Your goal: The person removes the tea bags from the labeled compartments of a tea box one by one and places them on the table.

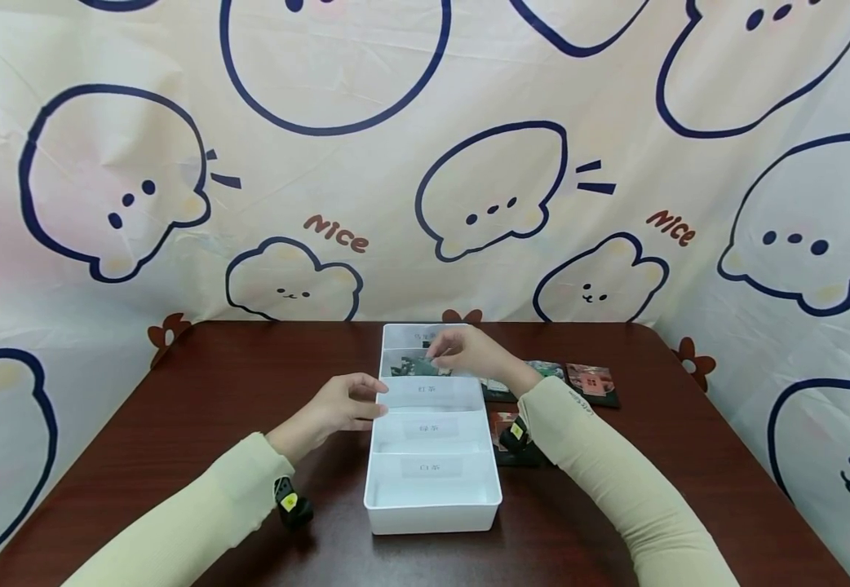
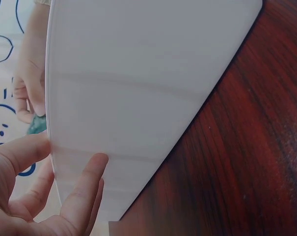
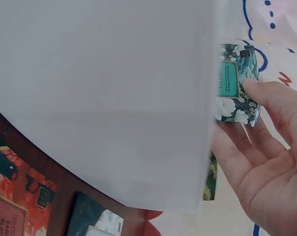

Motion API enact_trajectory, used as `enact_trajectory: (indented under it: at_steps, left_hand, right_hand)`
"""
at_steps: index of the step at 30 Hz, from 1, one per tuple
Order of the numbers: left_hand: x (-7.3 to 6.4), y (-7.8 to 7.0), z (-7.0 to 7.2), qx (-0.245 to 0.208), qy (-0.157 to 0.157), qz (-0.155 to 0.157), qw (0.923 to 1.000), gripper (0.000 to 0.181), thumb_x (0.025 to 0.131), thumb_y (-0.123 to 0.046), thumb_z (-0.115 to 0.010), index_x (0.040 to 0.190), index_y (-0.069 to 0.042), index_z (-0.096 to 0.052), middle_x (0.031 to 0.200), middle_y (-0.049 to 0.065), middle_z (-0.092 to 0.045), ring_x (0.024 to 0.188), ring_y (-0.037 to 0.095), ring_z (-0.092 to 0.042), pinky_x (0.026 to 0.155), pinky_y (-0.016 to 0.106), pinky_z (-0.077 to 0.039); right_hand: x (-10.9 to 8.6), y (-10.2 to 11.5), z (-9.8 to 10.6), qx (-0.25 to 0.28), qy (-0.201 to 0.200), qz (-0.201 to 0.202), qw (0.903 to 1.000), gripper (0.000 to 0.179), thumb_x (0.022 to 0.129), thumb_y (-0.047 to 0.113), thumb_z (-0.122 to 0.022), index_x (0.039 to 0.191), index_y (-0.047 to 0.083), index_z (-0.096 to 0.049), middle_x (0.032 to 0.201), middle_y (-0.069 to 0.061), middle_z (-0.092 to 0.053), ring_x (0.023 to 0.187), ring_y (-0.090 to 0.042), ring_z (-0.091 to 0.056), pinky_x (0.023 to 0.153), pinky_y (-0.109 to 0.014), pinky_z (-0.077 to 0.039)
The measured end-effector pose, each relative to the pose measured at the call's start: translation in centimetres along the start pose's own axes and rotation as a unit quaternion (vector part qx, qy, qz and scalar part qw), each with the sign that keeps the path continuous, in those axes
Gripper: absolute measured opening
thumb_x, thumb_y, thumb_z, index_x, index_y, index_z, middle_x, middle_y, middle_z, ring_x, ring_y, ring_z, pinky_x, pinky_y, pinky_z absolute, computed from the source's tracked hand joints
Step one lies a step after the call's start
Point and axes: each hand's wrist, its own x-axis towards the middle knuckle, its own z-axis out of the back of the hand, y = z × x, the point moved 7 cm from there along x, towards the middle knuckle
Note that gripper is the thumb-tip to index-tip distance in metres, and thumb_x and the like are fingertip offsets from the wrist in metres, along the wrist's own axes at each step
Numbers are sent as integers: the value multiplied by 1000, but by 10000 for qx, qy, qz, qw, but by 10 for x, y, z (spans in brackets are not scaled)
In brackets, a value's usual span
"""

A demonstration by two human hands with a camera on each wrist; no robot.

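A long white box (image 1: pixel 432 481) with labelled compartments stands lengthwise before me. My left hand (image 1: pixel 337 405) grips its left rim, with fingertips against the outer wall in the left wrist view. My right hand (image 1: pixel 469 352) is over the far part of the box. It pinches a green floral tea packet (image 3: pixel 239 93) between thumb and fingers, above the rim in the right wrist view. Part of a second green packet (image 3: pixel 210 177) shows below that hand, mostly hidden by the box wall. The box floor there is hidden from the wrist views.
Right of the box lie more tea packets: a red and dark one (image 1: pixel 592 383) at the back, a green one (image 1: pixel 546 369) beside it, and an orange-red one (image 3: pixel 20 182) partly under my right forearm. All rest on a dark brown table (image 1: pixel 263 359) before a patterned cloth backdrop.
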Motion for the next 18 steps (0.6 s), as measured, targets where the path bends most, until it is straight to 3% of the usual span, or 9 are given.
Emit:
enact_trajectory:
  at_steps: [9, 13, 18]
  left_hand:
    - [0, 0, 1, 16, 38, -32, 10000, 37, 84, -6, -74, 118, -2, -61, 122, 21, -55, 89, 22, -66, 84, 43, -57]
    - [-1, 0, 0, 15, 4, -25, 10000, 38, 83, -7, -75, 118, -3, -61, 121, 19, -56, 89, 22, -67, 84, 42, -58]
    - [-1, 0, 0, 48, -9, -24, 10000, 37, 83, -6, -75, 118, -3, -61, 121, 18, -56, 89, 23, -67, 84, 41, -58]
  right_hand:
    - [-7, 10, 28, 454, -280, -22, 9986, 13, 93, 17, -66, 105, 13, -68, 111, -4, -65, 104, -21, -62, 90, -39, -55]
    - [-17, 15, 47, 747, -613, -28, 9953, 18, 94, 19, -64, 110, 12, -66, 117, -7, -64, 108, -23, -60, 94, -44, -52]
    - [-34, 15, 71, 1231, -1095, 125, 9862, 25, 94, 22, -65, 114, 9, -66, 121, -6, -63, 105, -18, -59, 88, -35, -53]
